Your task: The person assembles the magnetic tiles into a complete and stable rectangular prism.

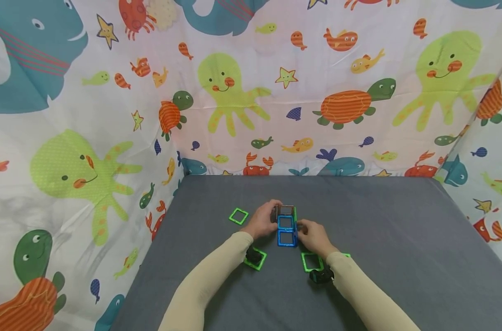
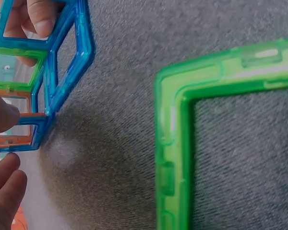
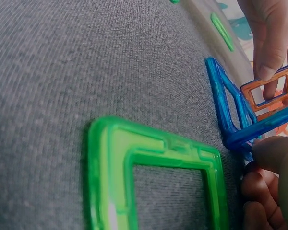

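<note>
Magnetic tiles in open square frames are joined into a small structure on the grey cloth. Two blue tiles (image 1: pixel 286 245) lie in a row toward me. Behind them stand orange tiles (image 3: pixel 246 95), with a green tile (image 2: pixel 14 51) at the right side. From the left, my left hand (image 1: pixel 261 221) grips an orange tile, the thumb on one face and fingers behind. On the right side, my right hand (image 1: pixel 314 236) pinches a blue tile (image 3: pixel 269 123) that stands up at the structure's edge. Part of the orange side is hidden behind my left fingers.
Loose green square tiles lie around the hands: one at the back left (image 1: pixel 233 213), one beneath the left wrist (image 1: pixel 262 261), and one near the right wrist (image 1: pixel 303 262). Another green tile (image 1: pixel 347 255) shows partly past the right sleeve. Sea-animal fabric (image 1: pixel 251 147) walls the table.
</note>
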Action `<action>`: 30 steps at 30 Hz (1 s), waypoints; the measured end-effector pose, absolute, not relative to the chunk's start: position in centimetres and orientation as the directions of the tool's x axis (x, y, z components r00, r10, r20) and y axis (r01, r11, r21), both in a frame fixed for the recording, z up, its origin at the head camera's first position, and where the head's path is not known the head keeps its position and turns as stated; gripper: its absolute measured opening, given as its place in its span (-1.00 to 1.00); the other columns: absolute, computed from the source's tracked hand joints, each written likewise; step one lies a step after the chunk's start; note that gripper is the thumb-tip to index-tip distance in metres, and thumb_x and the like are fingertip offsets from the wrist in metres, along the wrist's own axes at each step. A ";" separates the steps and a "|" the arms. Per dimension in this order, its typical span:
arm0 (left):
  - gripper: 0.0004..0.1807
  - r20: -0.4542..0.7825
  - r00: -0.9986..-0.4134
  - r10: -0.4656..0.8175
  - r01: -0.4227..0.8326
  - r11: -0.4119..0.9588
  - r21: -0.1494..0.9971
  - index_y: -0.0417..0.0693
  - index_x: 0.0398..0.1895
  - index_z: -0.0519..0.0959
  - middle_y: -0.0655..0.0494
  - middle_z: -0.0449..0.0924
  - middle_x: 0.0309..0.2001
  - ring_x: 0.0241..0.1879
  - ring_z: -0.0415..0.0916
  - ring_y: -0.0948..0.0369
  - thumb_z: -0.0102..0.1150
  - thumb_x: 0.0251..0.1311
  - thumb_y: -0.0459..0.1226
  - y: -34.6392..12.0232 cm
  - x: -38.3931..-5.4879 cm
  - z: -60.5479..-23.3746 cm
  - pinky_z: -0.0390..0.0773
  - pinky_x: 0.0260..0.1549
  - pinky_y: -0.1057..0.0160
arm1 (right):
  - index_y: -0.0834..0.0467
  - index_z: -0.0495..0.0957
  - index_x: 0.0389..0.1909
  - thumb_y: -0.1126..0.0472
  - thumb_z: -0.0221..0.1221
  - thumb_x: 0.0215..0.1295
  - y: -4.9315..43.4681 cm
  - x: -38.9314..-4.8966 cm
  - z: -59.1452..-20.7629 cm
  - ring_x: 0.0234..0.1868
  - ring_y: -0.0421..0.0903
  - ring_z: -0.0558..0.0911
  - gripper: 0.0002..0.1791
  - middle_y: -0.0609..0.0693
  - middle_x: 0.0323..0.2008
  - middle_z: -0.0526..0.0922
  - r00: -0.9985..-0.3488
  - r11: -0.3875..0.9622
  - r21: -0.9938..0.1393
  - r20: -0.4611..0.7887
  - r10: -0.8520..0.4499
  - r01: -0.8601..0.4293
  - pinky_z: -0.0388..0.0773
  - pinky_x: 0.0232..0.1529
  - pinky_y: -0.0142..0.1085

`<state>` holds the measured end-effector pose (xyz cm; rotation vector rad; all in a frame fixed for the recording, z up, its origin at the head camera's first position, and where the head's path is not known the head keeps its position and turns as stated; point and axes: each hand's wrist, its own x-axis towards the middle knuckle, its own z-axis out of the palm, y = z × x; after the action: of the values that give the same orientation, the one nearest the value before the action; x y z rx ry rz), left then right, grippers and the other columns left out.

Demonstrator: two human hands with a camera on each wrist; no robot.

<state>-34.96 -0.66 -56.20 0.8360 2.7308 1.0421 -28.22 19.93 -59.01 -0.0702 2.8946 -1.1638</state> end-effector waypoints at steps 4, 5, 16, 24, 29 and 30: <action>-0.27 0.089 -0.841 0.534 0.455 0.609 0.649 0.11 0.40 0.36 0.02 0.54 0.29 0.24 0.53 0.05 0.33 0.16 -0.46 -0.5 -35.1 -56.4 0.57 0.18 0.00 | 0.22 0.59 0.21 0.21 0.23 0.40 20.1 -28.2 -59.2 -0.37 -0.18 0.64 -0.60 0.04 -0.27 0.79 -0.999 0.726 -0.687 0.005 -0.046 -0.037 0.52 -0.37 -0.25; -0.25 0.081 -0.842 0.534 0.450 0.609 0.653 0.12 0.42 0.34 0.01 0.53 0.31 0.25 0.53 0.04 0.33 0.15 -0.46 -0.5 -35.2 -56.4 0.57 0.18 0.00 | 0.21 0.59 0.21 0.20 0.24 0.40 20.1 -28.2 -59.2 -0.37 -0.18 0.64 -0.60 0.04 -0.27 0.79 -0.999 0.724 -0.689 0.001 -0.043 -0.032 0.51 -0.36 -0.26; -0.03 0.031 -0.835 0.549 0.439 0.631 0.640 0.09 0.56 0.22 0.00 0.52 0.35 0.25 0.54 0.03 0.43 0.04 -0.45 -0.2 -36.0 -57.1 0.58 0.14 0.01 | 0.20 0.60 0.20 0.18 0.25 0.39 19.8 -28.2 -58.8 -0.42 -0.18 0.59 -0.60 0.00 -0.36 0.75 -0.999 0.730 -0.683 -0.019 -0.030 -0.009 0.48 -0.38 -0.27; -0.08 0.006 -0.838 0.545 0.428 0.651 0.627 0.14 0.51 0.28 0.01 0.50 0.38 0.30 0.50 0.06 0.43 0.07 -0.44 -0.1 -35.7 -56.8 0.53 0.24 0.02 | 0.21 0.61 0.19 0.20 0.26 0.39 19.9 -28.3 -58.8 -0.39 -0.17 0.61 -0.61 0.01 -0.35 0.76 -1.000 0.735 -0.678 0.003 -0.025 -0.021 0.51 -0.35 -0.24; -0.10 0.009 -0.844 0.537 0.419 0.648 0.637 0.14 0.49 0.31 -0.01 0.51 0.37 0.28 0.51 0.07 0.44 0.05 -0.46 -0.1 -35.5 -56.8 0.51 0.27 0.01 | 0.21 0.61 0.20 0.21 0.25 0.38 19.9 -28.2 -58.9 -0.39 -0.17 0.60 -0.61 0.01 -0.34 0.76 -0.999 0.737 -0.675 0.002 -0.032 -0.025 0.51 -0.35 -0.24; -0.10 0.013 -0.845 0.535 0.419 0.647 0.637 0.13 0.48 0.32 -0.01 0.52 0.36 0.27 0.52 0.07 0.44 0.04 -0.46 -0.1 -35.4 -56.8 0.52 0.26 0.01 | 0.21 0.60 0.20 0.21 0.25 0.38 19.9 -28.2 -58.9 -0.39 -0.17 0.60 -0.61 0.01 -0.33 0.76 -0.999 0.737 -0.675 0.000 -0.034 -0.025 0.51 -0.35 -0.24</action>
<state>-35.42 -0.12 -56.84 0.7859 2.6878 0.9734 -28.21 19.91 -58.93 -0.0493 2.9170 -1.1335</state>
